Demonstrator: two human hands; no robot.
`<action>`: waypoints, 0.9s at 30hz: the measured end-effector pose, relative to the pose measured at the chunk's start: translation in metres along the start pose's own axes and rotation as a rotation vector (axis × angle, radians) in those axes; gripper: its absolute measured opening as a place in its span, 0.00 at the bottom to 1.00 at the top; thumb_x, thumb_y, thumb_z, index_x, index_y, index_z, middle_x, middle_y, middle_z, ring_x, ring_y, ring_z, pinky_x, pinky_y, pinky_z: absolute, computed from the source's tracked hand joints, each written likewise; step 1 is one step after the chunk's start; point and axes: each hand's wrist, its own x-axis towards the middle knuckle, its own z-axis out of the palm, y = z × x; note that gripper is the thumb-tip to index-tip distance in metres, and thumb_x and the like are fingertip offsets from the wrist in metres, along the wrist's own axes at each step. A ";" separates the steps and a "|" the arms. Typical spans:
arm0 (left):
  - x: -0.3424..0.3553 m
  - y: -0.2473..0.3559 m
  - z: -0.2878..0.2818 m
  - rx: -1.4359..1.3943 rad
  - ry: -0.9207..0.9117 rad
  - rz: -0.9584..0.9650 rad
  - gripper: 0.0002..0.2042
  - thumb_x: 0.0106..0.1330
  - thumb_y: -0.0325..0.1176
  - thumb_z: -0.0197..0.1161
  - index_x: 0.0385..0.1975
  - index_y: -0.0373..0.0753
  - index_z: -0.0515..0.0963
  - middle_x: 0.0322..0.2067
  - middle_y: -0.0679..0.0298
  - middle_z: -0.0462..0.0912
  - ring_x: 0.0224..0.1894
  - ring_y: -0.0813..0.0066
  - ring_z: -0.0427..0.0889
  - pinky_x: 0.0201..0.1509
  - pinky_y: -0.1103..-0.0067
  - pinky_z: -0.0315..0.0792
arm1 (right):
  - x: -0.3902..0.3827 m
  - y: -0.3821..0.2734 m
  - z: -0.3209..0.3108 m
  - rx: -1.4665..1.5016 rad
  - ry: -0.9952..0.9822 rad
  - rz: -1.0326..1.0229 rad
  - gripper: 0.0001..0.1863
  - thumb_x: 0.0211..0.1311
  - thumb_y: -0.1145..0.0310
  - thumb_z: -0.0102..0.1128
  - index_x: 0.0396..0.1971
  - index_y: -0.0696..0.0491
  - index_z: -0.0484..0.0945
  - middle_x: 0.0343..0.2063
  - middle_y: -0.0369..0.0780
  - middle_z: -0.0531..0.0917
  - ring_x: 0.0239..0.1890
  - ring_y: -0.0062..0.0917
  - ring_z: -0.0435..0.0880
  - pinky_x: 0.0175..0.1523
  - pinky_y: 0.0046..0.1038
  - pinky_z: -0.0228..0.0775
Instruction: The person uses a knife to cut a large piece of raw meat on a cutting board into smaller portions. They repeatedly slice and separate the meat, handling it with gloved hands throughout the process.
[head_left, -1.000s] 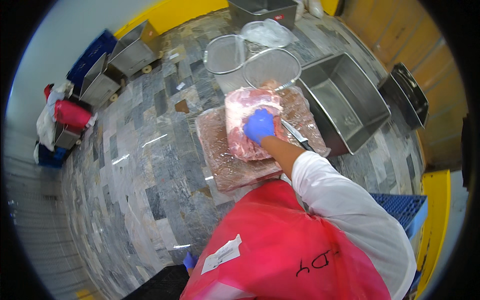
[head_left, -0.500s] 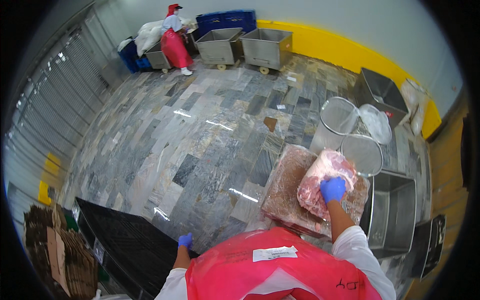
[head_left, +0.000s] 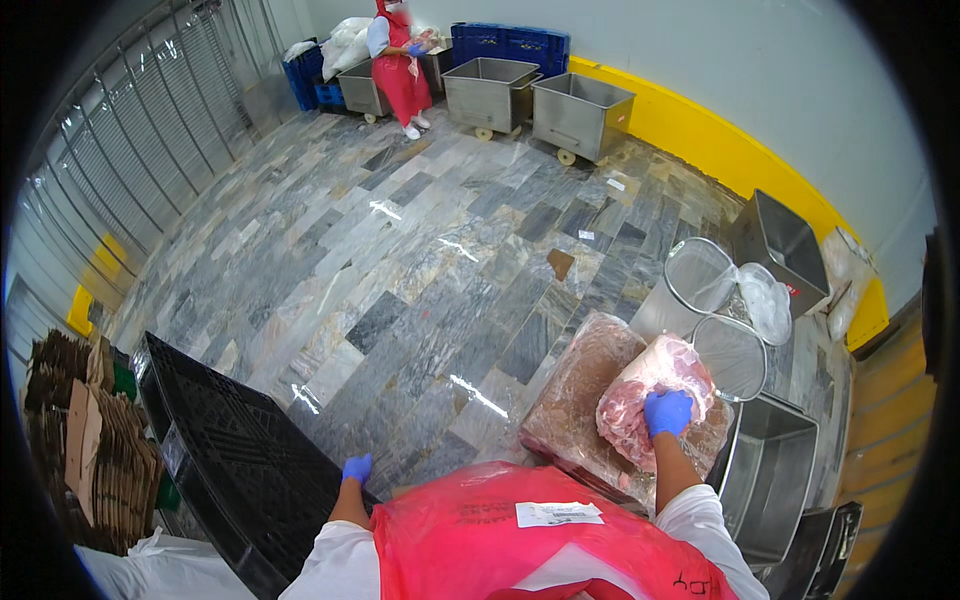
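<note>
My right hand [head_left: 668, 412], in a blue glove, grips the top of a large raw piece of meat [head_left: 648, 385], pink with pale fat. The meat rests on a wide, flat block wrapped in clear plastic [head_left: 565, 400], brownish on top. What the fingertips press into is hidden by the back of the hand. Out to the left, my left hand [head_left: 357, 468], also in a blue glove, hangs low with its fingers curled and nothing seen in them. It is nearest to a black plastic pallet [head_left: 230, 440] standing tilted on its edge.
Two tall mesh cylinders [head_left: 735, 355] stand just beyond the meat. Right of the block is a steel tub [head_left: 780, 470]. Folded cardboard [head_left: 95, 450] stacks at the left. Across the tiled floor [head_left: 400, 290], a person in a red apron [head_left: 402, 85] holds meat near wheeled steel carts [head_left: 580, 115].
My view has shifted, so the far carts sit further right and lower. The other person has turned and now shows a piece of meat in hand. My right hand stays on the meat.
</note>
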 end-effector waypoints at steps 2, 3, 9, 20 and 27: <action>0.008 -0.013 0.003 0.000 0.056 0.082 0.30 0.73 0.53 0.44 0.43 0.29 0.83 0.45 0.41 0.83 0.46 0.44 0.82 0.53 0.58 0.73 | -0.001 -0.001 0.003 0.001 0.003 -0.017 0.22 0.60 0.51 0.60 0.39 0.53 0.91 0.45 0.53 0.87 0.52 0.47 0.85 0.58 0.48 0.76; 0.014 -0.033 0.000 -0.006 0.133 0.144 0.29 0.72 0.54 0.48 0.37 0.29 0.83 0.36 0.44 0.85 0.34 0.50 0.84 0.39 0.59 0.75 | -0.001 -0.005 0.008 0.013 -0.008 -0.040 0.22 0.60 0.51 0.59 0.39 0.54 0.91 0.45 0.53 0.86 0.52 0.48 0.85 0.58 0.48 0.76; 0.024 -0.032 0.016 -0.140 0.141 0.082 0.27 0.70 0.54 0.54 0.30 0.31 0.83 0.25 0.49 0.84 0.21 0.58 0.85 0.24 0.61 0.76 | 0.000 -0.001 0.007 -0.002 0.004 -0.034 0.22 0.61 0.53 0.58 0.38 0.55 0.91 0.45 0.52 0.87 0.51 0.48 0.85 0.55 0.51 0.77; -0.016 -0.014 0.005 -0.016 0.075 -0.017 0.33 0.70 0.57 0.49 0.48 0.28 0.84 0.52 0.35 0.83 0.59 0.38 0.81 0.67 0.58 0.72 | 0.001 0.003 0.012 0.031 0.018 -0.101 0.24 0.60 0.50 0.58 0.39 0.56 0.90 0.45 0.55 0.86 0.47 0.50 0.86 0.53 0.49 0.78; -0.028 0.024 0.003 -0.003 0.021 0.044 0.32 0.71 0.56 0.49 0.49 0.29 0.85 0.53 0.36 0.83 0.59 0.38 0.81 0.67 0.58 0.71 | 0.002 0.010 0.007 0.010 0.036 -0.063 0.22 0.60 0.52 0.59 0.41 0.52 0.91 0.45 0.54 0.86 0.48 0.49 0.85 0.56 0.48 0.77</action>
